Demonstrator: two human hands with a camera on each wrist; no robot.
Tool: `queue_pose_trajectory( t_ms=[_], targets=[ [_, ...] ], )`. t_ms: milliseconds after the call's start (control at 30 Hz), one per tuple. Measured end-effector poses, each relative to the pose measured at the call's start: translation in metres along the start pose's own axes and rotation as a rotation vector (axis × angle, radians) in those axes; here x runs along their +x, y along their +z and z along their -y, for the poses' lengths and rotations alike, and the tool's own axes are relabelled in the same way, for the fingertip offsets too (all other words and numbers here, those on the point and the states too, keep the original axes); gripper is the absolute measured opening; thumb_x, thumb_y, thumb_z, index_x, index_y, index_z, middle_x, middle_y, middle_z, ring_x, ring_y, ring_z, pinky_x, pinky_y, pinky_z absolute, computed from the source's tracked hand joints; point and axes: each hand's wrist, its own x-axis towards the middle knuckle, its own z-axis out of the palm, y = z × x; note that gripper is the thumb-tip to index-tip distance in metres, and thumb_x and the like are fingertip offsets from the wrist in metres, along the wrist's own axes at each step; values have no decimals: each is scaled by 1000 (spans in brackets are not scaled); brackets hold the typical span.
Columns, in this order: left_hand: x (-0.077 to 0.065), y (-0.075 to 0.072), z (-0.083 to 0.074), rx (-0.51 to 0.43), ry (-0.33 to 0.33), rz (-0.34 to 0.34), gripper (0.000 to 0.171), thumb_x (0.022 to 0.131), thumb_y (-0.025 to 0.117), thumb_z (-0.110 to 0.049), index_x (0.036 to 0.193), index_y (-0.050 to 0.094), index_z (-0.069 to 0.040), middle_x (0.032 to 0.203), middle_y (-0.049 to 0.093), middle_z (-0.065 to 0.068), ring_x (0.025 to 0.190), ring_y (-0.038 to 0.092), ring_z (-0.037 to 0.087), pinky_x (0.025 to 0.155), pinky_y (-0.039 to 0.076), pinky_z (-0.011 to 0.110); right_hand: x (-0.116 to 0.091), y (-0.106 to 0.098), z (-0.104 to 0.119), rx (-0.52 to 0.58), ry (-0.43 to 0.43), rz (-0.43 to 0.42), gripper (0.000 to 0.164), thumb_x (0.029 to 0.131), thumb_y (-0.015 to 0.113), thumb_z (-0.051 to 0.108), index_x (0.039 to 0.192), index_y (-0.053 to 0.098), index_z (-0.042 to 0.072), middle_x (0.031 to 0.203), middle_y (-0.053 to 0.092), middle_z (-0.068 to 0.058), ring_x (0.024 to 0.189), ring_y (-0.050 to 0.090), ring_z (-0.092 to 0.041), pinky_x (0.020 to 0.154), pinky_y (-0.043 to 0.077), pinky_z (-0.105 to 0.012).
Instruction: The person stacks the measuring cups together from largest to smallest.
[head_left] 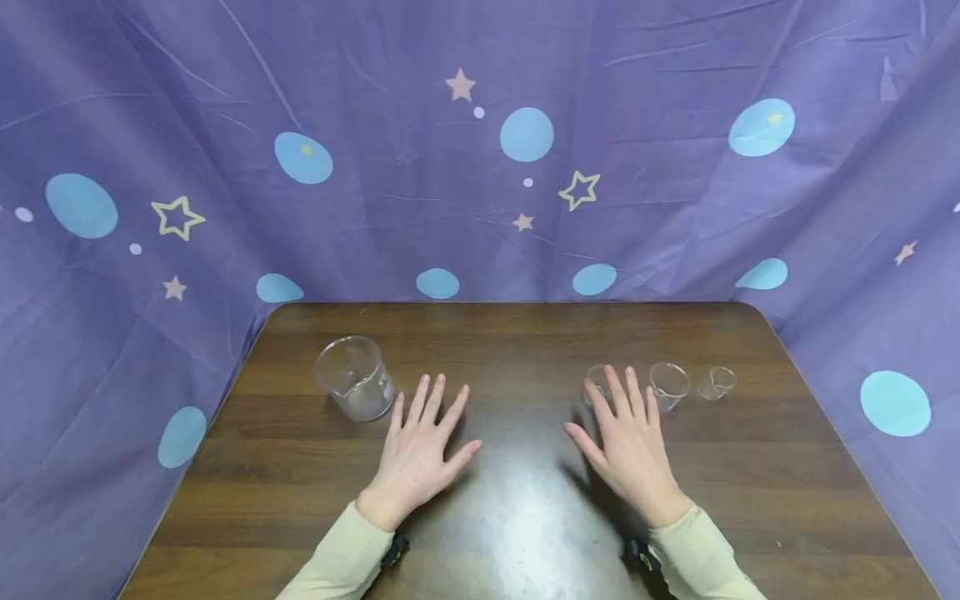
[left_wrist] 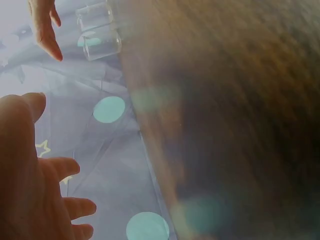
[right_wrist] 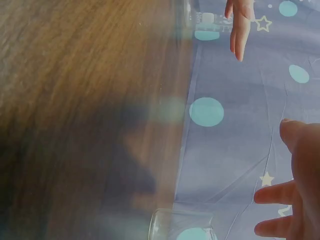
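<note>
Over the wooden table, my left hand point(head_left: 418, 454) is spread with straight fingers and holds nothing. Just beyond its fingertips, to the left, a large clear glass beaker point(head_left: 360, 383) stands upright with faint printing on its side. My right hand point(head_left: 632, 446) is likewise spread and holds nothing; its fingers partly cover a small clear beaker point(head_left: 595, 385) behind them. To the right of that hand are a second small beaker point(head_left: 670, 387) and a still smaller one point(head_left: 717, 383). In the right wrist view, a clear glass rim point(right_wrist: 182, 217) shows at the bottom, below my fingers.
The brown table point(head_left: 517, 350) has rounded far corners and a bright reflection near its front. A purple curtain point(head_left: 405, 217) with blue dots and stars hangs behind it and along both sides. Dark wrist cameras point(head_left: 395, 550) sit under both cuffs.
</note>
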Motion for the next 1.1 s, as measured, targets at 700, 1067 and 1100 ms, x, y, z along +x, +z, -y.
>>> queue_pose_trajectory(
  t_ms=[700, 1067, 1100],
  targets=[
    [-5, -5, -1, -29, 63, -71, 77, 99, 53, -66, 160, 43, -20, 163, 39, 19, 154, 29, 38, 120, 30, 66, 14, -4, 18, 49, -145, 34, 62, 95, 69, 44, 136, 63, -2, 155, 46, -28, 144, 41, -51, 115, 39, -67],
    [-13, -10, 6, -117, 105, -331, 50, 105, 51, -48, 133, 68, -10, 124, 70, 11, 115, 64, 32, 90, 54, 51, 38, -2, 40, 109, -222, 27, 56, 97, 72, 38, 135, 62, -1, 143, 57, -26, 128, 59, -46, 104, 52, -60],
    [-13, -10, 8, -122, 107, -366, 48, 105, 51, -47, 129, 70, -9, 119, 72, 10, 111, 66, 31, 87, 55, 50, 40, 0, 41, 113, -230, 24, 55, 97, 72, 38, 134, 63, -1, 141, 59, -25, 126, 60, -45, 103, 53, -58]
  ],
)
